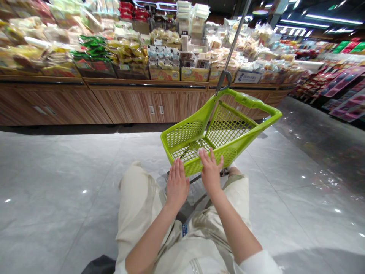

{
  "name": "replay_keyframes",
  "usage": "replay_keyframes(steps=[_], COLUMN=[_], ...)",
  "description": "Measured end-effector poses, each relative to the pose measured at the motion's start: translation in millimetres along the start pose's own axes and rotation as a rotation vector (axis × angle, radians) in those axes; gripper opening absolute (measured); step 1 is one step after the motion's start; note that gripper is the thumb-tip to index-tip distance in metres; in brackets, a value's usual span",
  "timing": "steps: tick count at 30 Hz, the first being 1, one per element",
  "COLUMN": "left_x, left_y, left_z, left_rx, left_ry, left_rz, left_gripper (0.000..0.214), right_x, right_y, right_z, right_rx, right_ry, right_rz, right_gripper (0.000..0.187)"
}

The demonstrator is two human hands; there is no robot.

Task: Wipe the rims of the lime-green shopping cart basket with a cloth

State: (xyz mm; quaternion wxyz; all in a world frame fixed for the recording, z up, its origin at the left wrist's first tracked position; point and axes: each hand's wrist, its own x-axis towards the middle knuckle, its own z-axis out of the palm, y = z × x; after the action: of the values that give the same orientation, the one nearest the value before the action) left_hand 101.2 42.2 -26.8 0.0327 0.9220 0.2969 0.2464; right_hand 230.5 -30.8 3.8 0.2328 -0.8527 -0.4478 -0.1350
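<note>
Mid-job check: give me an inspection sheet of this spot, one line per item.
surface: polished grey floor tiles, glossy with reflections.
job's things: lime-green plastic mesh basket, with a thin metal pole rising from it.
clutter: dark object at the lower edge.
hands: left hand and right hand, both open at the basket's near rim.
cables: nothing seen.
surroundings: wood-fronted display counter piled with packaged foods.

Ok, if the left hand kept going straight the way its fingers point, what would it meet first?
Most likely the near wall of the lime-green mesh shopping basket, just ahead of the fingertips of the left hand. Depth is hard to judge here, so they may already be touching it.
</note>
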Motion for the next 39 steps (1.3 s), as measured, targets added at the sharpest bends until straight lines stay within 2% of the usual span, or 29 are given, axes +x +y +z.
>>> replay_keyframes(steps=[3,5,7,10,12,14,17,19,21,24,26,27,28,31,33,35,37,39], left_x=[0,0,0,0,0,0,0,0,0,0,-1,-1,-1,-1,-1,-1,-1,-2], left_y=[-1,-3,-3,0,3,4,1,-1,-3,0,2,3,4,3,1,0,1,3], left_z=[2.2,1.3,-0.9,-3.3,-3.1,-1.5,1.0,1.5,0.9,-0.5,-0.4,0.0,0.7,2.6,2.9,2.2,1.3,0.9], left_rx=[0.006,0.002,-0.012,-0.029,-0.032,-0.035,-0.037,-0.028,-0.020,-0.017,-0.021,-0.023,-0.023,-0.015,-0.011,-0.014,-0.019,-0.022], left_ry=[0.011,0.007,0.001,-0.001,0.001,0.008,0.011,0.005,-0.002,-0.006,0.001,0.005,0.009,0.010,0.005,-0.002,-0.003,-0.001], left_rz=[0.011,0.013,0.012,0.016,0.009,0.005,0.023,0.026,0.026,0.030,0.017,0.009,0.004,0.013,0.020,0.024,0.022,0.018], left_gripper=[0.082,0.082,0.083,0.083,0.083,0.084,0.086,0.085,0.084,0.081,0.082,0.082,0.083,0.084,0.084,0.083,0.082,0.082], right_x=[-16,-15,-5,11,12,3,-13,-14,-6,12,15,13,9,-6,-7,0,11,17], right_y=[-31,-29,-7,26,26,7,-27,-28,-10,26,31,25,16,-15,-17,1,25,37], right_z=[9,7,-1,-10,-9,-3,5,3,-2,-10,-10,-9,-7,-1,-3,-8,-13,-15], right_rx=[0.033,0.022,-0.003,-0.011,0.001,0.017,0.027,0.011,-0.015,-0.041,-0.041,-0.035,-0.028,-0.005,-0.008,-0.028,-0.054,-0.072], right_ry=[-0.091,-0.104,-0.070,0.030,0.057,0.019,-0.083,-0.111,-0.084,0.021,0.064,0.060,0.038,-0.077,-0.113,-0.081,-0.009,0.048], right_rz=[-0.244,-0.297,-0.199,0.070,0.136,0.046,-0.196,-0.276,-0.225,0.022,0.124,0.118,0.072,-0.189,-0.300,-0.251,-0.084,0.069], right_gripper=[0.072,0.071,0.072,0.072,0.074,0.077,0.074,0.072,0.071,0.068,0.068,0.069,0.071,0.073,0.071,0.068,0.066,0.066])
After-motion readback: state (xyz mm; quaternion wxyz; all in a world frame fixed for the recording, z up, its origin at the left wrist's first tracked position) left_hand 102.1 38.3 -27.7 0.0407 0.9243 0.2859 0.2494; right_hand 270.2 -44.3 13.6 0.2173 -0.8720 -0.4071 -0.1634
